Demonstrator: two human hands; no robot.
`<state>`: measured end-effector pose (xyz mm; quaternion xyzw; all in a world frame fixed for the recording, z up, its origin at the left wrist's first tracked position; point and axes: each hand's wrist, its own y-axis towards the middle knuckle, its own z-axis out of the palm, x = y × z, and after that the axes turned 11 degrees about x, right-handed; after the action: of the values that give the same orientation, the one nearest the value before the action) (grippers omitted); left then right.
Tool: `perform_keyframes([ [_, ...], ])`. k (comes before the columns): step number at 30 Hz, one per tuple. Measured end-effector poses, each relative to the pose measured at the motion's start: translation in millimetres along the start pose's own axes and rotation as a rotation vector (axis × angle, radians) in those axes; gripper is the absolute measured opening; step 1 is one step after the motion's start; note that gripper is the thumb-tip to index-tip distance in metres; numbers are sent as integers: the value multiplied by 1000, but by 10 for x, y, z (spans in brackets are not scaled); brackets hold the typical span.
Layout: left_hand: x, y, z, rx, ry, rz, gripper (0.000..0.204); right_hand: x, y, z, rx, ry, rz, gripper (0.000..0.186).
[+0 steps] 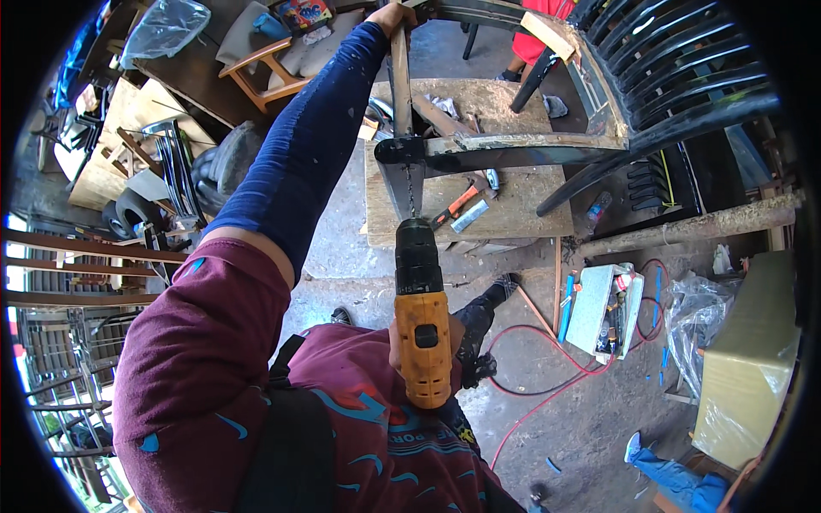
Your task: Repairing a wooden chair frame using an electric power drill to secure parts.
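Note:
A yellow and black cordless drill (422, 333) is upright in front of my chest, its body hiding most of my right hand (396, 344), which is wrapped round the grip. The thin twist bit (411, 190) points away from me and reaches the black corner of an upturned wooden chair frame (526, 141). Whether the tip has entered the wood I cannot tell. At the far end of the frame's left rail, my left hand (393, 17) is closed on the wood, arm stretched out. The frame rests over a low wooden workbench (479, 224), its black slatted back to the right.
On the bench lie a hammer (459, 203) with an orange and black handle and a small light block (469, 216). A tool box (592, 309) and a red hose (522, 419) are on the floor at right. Another person's red clothing (528, 49) shows beyond the frame.

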<state>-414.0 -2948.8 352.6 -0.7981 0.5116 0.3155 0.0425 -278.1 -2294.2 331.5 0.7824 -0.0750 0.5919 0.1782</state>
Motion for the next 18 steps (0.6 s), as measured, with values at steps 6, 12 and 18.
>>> perform_keyframes([
  [6,26,-22,41,-11,-33,-13,17,36,-31,8,4,14,32,24],
  [12,55,-12,99,-25,-56,-9,20,-109,-99,84,24,78,68,24],
  [18,577,184,401,28,840,21,17,-439,-42,-5,339,779,307,26],
])
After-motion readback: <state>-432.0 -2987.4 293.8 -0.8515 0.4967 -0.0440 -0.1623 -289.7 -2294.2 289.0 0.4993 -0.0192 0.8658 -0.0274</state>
